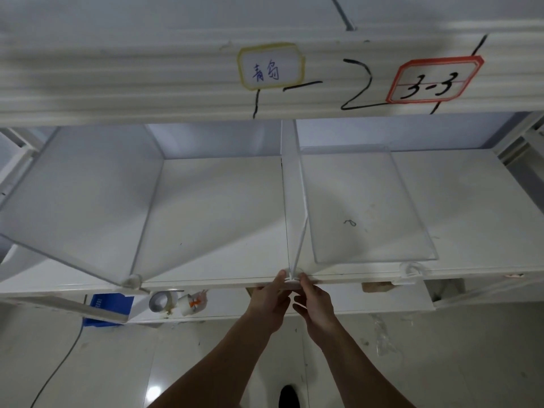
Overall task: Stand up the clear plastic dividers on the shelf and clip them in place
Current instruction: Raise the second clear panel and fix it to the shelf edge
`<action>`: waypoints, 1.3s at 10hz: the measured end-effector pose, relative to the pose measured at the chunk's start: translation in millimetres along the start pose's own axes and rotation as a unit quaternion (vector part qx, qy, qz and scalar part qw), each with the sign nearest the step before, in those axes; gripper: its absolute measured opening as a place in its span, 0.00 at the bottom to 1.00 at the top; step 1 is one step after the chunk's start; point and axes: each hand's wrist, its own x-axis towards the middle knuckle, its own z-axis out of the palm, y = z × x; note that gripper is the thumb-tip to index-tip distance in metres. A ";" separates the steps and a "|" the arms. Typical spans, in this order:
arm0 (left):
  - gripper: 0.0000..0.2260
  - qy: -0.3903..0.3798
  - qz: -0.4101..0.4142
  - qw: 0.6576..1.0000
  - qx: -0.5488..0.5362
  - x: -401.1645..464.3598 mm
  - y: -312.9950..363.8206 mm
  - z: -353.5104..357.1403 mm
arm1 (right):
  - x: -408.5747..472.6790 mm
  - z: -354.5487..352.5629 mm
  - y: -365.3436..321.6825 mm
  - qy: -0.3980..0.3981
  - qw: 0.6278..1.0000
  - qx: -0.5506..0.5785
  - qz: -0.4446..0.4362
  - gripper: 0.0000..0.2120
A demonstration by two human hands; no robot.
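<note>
White metal shelving unit, scuffed boards. Upper rail has yellow-bordered label w/ blue handwriting, red-bordered label "3-3", black marker lines. Lower shelf: tape roll, blue crate. Glossy light tile floor w/ light glare, grey cable across it.

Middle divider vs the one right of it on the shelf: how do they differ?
The middle divider stands upright on edge; the right divider lies flat on the shelf. Both hands, left hand and right hand, pinch the clip at the middle divider's front foot; nothing touches the right divider, and the clip near its front corner sits apart from it. Both are clear plastic sheets.
</note>
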 end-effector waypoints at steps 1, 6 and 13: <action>0.21 0.119 -0.081 0.989 0.015 -6.8 6.4 18.4 | 0.5 0.0 0.8 0.006 1.000 -0.005 0.003 0.17; 0.10 0.105 -0.059 0.879 0.461 -52.1 50.2 23.6 | -23.5 -65.1 -44.5 0.032 0.914 -0.396 -0.083 0.15; 0.24 0.070 0.128 0.618 0.772 -103.5 88.7 12.9 | -89.5 -144.4 -114.4 0.096 0.752 -0.633 -0.159 0.26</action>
